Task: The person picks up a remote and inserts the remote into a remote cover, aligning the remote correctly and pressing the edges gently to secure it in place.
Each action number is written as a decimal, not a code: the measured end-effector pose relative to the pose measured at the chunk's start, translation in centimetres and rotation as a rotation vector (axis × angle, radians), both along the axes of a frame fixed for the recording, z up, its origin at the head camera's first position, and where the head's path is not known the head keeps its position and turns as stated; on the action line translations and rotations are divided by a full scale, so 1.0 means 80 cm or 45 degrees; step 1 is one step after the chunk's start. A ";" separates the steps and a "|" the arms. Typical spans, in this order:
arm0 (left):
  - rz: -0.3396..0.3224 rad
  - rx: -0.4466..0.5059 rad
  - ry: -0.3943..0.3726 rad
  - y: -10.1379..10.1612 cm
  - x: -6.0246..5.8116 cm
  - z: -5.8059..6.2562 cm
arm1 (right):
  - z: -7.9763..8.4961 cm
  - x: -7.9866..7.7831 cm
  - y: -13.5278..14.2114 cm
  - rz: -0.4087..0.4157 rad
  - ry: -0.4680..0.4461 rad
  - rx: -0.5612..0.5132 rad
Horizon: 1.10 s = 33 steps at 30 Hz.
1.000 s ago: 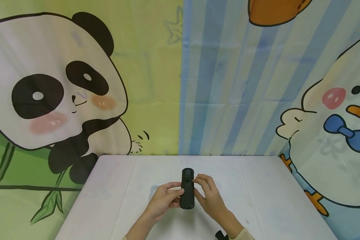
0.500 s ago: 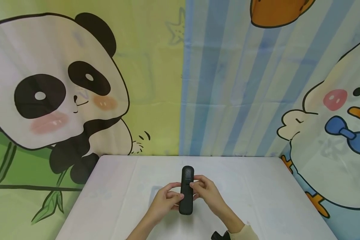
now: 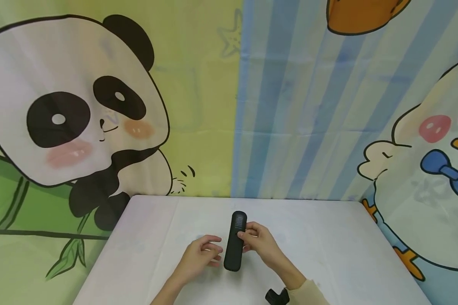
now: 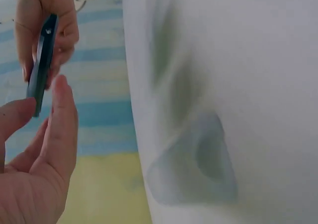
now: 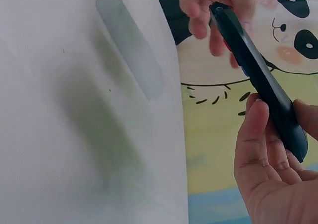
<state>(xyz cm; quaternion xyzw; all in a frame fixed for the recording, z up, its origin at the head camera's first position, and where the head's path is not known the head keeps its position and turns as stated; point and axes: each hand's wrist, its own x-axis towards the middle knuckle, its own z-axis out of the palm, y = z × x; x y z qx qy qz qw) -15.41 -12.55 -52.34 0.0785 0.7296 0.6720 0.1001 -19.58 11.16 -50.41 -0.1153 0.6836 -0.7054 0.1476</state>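
A slim black remote control [image 3: 234, 248] is held above the white table, its back with printed lettering facing up in the head view. My right hand [image 3: 262, 245] pinches it near the upper half, thumb on the back and fingers beneath. Small red and blue buttons show along its underside in the right wrist view, where the remote control [image 5: 263, 80] slants across. My left hand [image 3: 198, 257] is just left of it, fingers loosely bent and apart, holding nothing. In the left wrist view, the left hand's thumb [image 4: 20, 115] overlaps the lower end of the remote control [image 4: 43, 60].
The white table [image 3: 309, 237] reaches back to curtains printed with a panda [image 3: 61, 127] and a white duck [image 3: 416, 203]. Pale grey-blue patches [image 4: 198, 169] mark the tabletop. A black device [image 3: 276, 296] sits beside the right sleeve [image 3: 309, 292].
The right hand has shifted from touching the remote control's edge to pinching it with the thumb on its back. The left hand has let go and drawn away left; the remote control tilts slightly.
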 end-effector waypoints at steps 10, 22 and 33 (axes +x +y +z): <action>0.306 -0.401 0.085 -0.074 -0.003 -0.033 | -0.020 -0.029 -0.039 -0.104 0.003 -0.048; 0.262 -0.422 0.029 -0.077 -0.015 -0.063 | -0.047 -0.071 -0.088 -0.191 -0.052 -0.020; 0.229 -0.449 0.005 -0.076 -0.024 -0.063 | -0.062 -0.080 -0.112 -0.226 -0.046 0.118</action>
